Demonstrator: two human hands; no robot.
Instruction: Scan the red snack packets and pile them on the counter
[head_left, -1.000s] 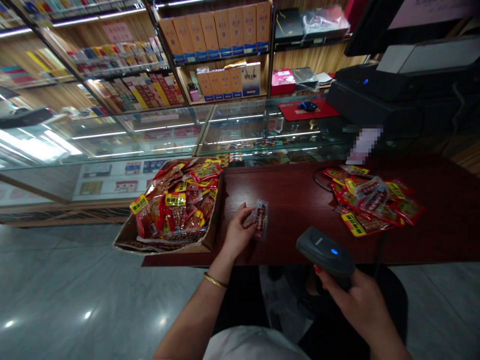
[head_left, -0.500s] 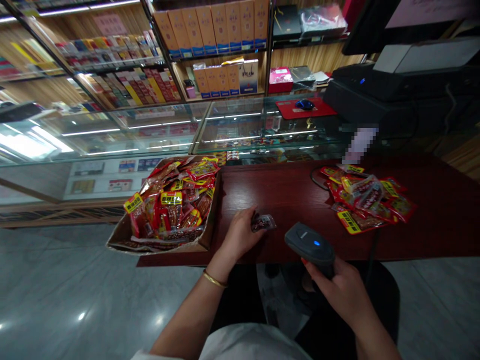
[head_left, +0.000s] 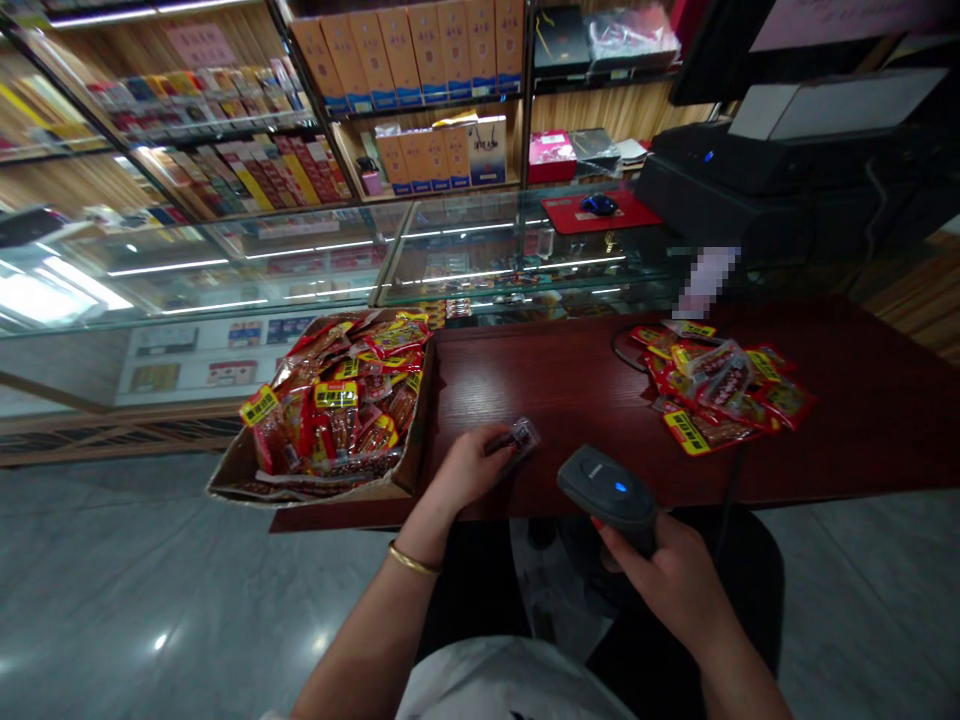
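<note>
I have the left hand pinching a clear snack packet over the bench, right of the cardboard box. My right hand grips the barcode scanner, its head near the packet.

A retail shop, seen from its dark red counter.
Lit wall shelves carry packaged goods in rows, among them tall tan boxes standing side by side and smaller packs set close together. In front of them runs a glass display case with merchandise laid out inside. To the right are a dark monitor and a bulky black machine, with a mouse on a red mat nearby. A handheld scanner shows at the counter, which bears a cardboard box full of red-and-yellow packets.
</note>
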